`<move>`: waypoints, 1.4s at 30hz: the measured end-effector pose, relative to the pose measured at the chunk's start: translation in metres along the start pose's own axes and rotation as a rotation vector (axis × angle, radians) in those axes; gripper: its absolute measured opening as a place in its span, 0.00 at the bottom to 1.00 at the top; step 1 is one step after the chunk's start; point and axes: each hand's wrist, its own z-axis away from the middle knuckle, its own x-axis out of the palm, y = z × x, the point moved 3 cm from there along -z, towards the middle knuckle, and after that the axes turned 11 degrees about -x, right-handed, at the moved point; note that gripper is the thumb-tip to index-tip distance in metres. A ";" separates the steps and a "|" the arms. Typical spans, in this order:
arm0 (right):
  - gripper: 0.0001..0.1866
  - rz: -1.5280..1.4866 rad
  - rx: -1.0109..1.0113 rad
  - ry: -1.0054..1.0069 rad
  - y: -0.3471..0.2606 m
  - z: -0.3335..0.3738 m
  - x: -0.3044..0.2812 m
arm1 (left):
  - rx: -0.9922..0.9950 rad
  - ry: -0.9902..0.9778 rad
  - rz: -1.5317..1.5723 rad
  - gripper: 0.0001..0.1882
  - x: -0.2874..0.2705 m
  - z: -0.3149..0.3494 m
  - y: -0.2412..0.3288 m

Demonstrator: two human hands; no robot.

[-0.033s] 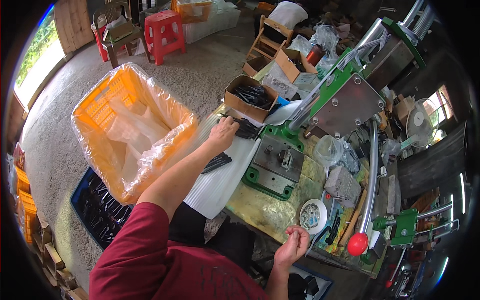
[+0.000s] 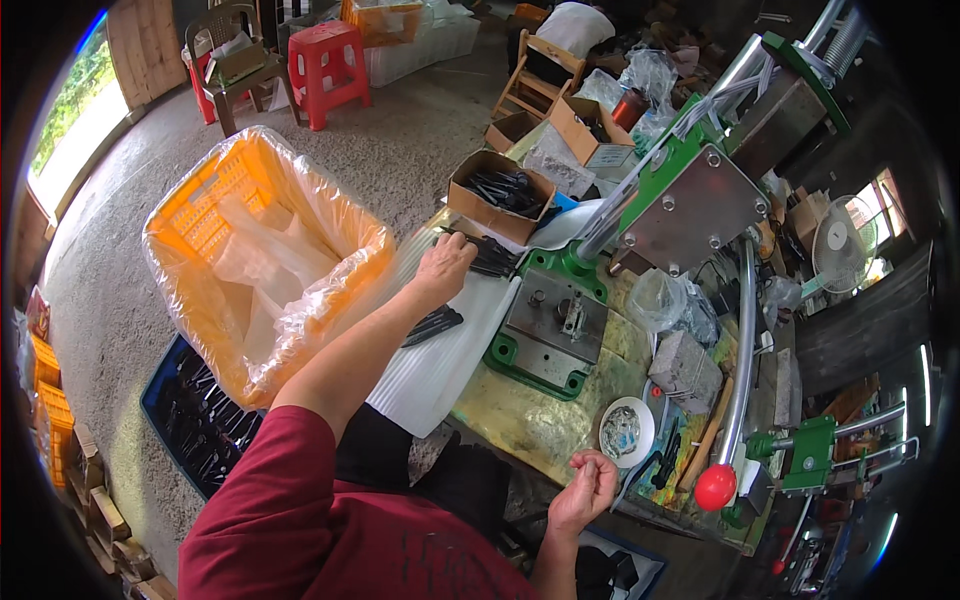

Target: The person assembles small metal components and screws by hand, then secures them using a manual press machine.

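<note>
My left hand (image 2: 445, 272) reaches over the white foam sheet (image 2: 440, 378) on the workbench. Its fingers are bent and closed at a pile of long black parts (image 2: 492, 258); the fingertips are partly hidden. More black parts (image 2: 432, 326) lie on the sheet beneath my forearm. Low at the bench's near edge, my right hand (image 2: 583, 493) is curled in a pinch, and what it holds, if anything, is too small to make out. Close to it stands a white bowl (image 2: 648, 440) of small shiny pieces. Between the hands sits a green hand press (image 2: 545, 340) with a steel plate fixture.
A lever with a red knob (image 2: 715, 487) hangs at the right. On the left stands a yellow crate (image 2: 205, 215) lined with clear plastic, over a blue tray (image 2: 160, 385) of black parts. A cardboard box (image 2: 475, 212) of black parts sits behind the pile.
</note>
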 end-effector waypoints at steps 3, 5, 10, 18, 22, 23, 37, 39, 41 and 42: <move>0.04 -0.020 -0.002 -0.003 -0.001 0.002 0.003 | 0.052 0.053 0.015 0.09 -0.009 0.010 0.001; 0.04 -0.021 0.018 0.007 -0.001 0.003 0.003 | 0.072 0.078 0.032 0.08 -0.021 0.023 0.006; 0.04 0.010 0.105 -0.092 0.001 0.006 0.005 | 0.003 -0.104 0.323 0.07 -0.049 0.067 0.021; 0.12 0.364 -0.210 -0.453 -0.004 -0.006 0.033 | 0.220 -0.287 0.585 0.07 -0.057 0.145 0.061; 0.11 0.420 -0.304 -0.488 0.002 -0.004 0.038 | 0.197 -0.433 0.637 0.07 -0.060 0.164 0.081; 0.11 0.425 -0.297 -0.482 0.003 -0.003 0.036 | 0.172 -0.461 0.654 0.07 -0.059 0.168 0.083; 0.07 -0.082 0.355 -0.255 0.023 0.024 0.018 | -0.255 -0.762 1.367 0.14 -0.030 0.186 0.091; 0.08 -0.224 0.426 -0.239 0.022 0.029 0.022 | -0.265 -0.790 1.503 0.13 -0.026 0.187 0.096; 0.08 -0.254 0.472 -0.227 0.023 0.033 0.023 | -0.284 -0.782 1.487 0.11 -0.019 0.188 0.100; 0.08 -0.274 0.483 -0.224 0.022 0.033 0.024 | -0.308 -0.761 1.470 0.10 -0.015 0.189 0.102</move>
